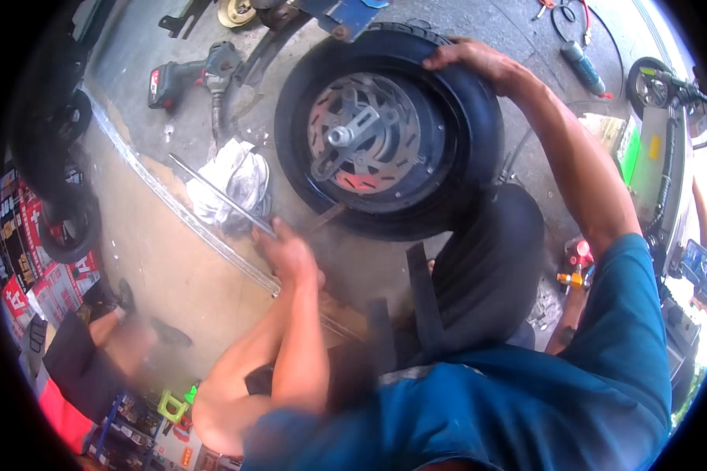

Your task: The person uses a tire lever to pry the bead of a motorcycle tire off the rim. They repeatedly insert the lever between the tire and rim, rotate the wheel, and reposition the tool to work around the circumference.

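Note:
A black-tyred wheel [479, 133] with a slotted metal brake disc [404, 118] and a central axle lies in front of me, resting by my dark-trousered knee. My right hand [479, 64] lies over the tyre's far right edge, thumb on the sidewall and the other fingers partly hidden behind it. Lower left of the wheel, my left hand [289, 255] is closed around a long thin metal rod [220, 193], which points up and left. A brownish bar [324, 219] reaches from beside this hand to the tyre's lower edge; its kind is unclear.
A crumpled white cloth [232, 180] lies left of the wheel, below a cordless impact wrench [196, 74]. A spray can [583, 69] and a black hose are at the far right. Another person's legs [118, 330] show at lower left. A scooter [660, 149] stands at right.

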`<state>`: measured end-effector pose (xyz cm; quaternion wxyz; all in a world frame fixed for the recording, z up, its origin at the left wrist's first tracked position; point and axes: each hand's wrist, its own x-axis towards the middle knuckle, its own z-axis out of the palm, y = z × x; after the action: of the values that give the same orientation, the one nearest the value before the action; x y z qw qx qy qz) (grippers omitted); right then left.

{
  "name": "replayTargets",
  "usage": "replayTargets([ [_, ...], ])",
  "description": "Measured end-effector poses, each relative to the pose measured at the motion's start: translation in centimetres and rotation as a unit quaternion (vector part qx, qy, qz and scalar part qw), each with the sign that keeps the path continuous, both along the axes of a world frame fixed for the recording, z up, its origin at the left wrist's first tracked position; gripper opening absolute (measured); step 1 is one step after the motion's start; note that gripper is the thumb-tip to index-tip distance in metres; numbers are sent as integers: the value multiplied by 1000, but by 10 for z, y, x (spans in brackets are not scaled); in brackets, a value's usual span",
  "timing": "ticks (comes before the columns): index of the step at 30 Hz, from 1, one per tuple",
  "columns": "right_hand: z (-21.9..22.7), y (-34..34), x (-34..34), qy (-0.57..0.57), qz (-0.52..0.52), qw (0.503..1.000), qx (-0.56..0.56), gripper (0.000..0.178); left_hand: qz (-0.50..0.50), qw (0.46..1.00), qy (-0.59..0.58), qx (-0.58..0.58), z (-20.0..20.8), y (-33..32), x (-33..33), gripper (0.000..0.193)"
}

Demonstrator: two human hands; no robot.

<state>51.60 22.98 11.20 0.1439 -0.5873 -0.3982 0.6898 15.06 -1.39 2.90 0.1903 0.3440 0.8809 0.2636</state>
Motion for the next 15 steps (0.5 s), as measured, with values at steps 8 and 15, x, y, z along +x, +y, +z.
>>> replayTargets([
  [8,2,-2,11,7,10,999,35,54,-396,918,7,18,124,-22,21,37],
  [15,2,1,9,8,7,1000,19,45,-524,838,135,-72,206,82,67,26],
])
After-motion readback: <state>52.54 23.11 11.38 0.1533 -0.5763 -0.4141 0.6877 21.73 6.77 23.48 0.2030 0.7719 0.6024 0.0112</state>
